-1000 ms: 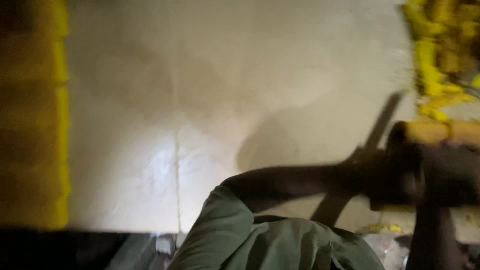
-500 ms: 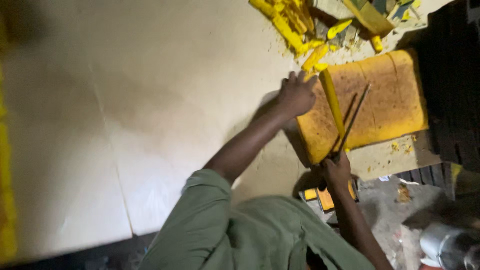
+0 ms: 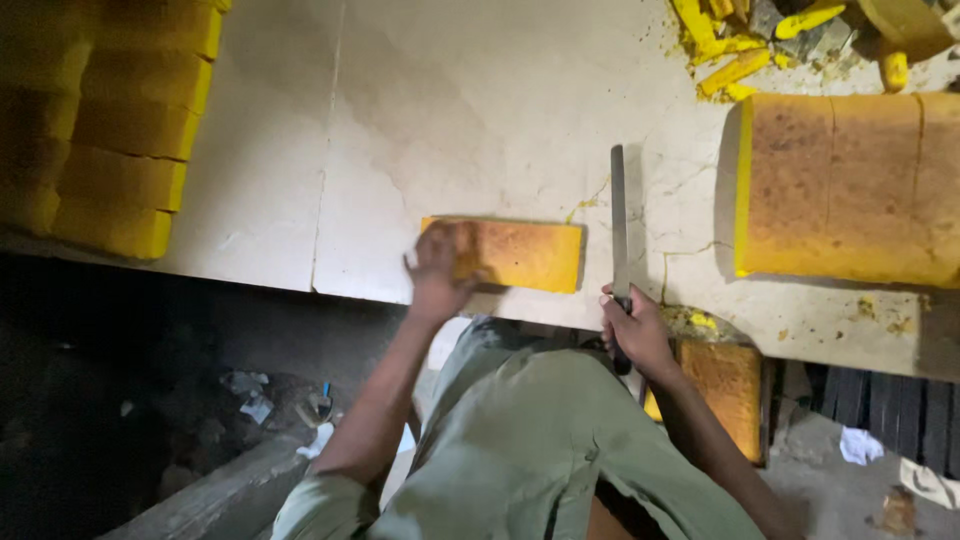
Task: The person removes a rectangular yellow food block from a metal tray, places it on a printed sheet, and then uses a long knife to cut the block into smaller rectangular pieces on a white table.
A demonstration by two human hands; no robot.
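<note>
My left hand [image 3: 440, 268] grips the left end of a cut yellow cake slab [image 3: 520, 254] with a brown top, lying near the front edge of the pale table [image 3: 450, 110]. Just to its right, my right hand [image 3: 634, 330] holds the handle of a long knife [image 3: 619, 220], whose blade lies flat on the table pointing away from me. A large uncut yellow cake block [image 3: 850, 185] sits further right.
Stacked yellow slabs [image 3: 120, 130] fill the table's left side. Yellow trimmings and scraps [image 3: 740, 50] lie at the far right. Another cake piece [image 3: 725, 385] sits below the table edge by my right arm. The floor on the left is dark and littered.
A slab has been separated from the large block and moved left with my left hand. The knife has come off the block and now lies on the table.
</note>
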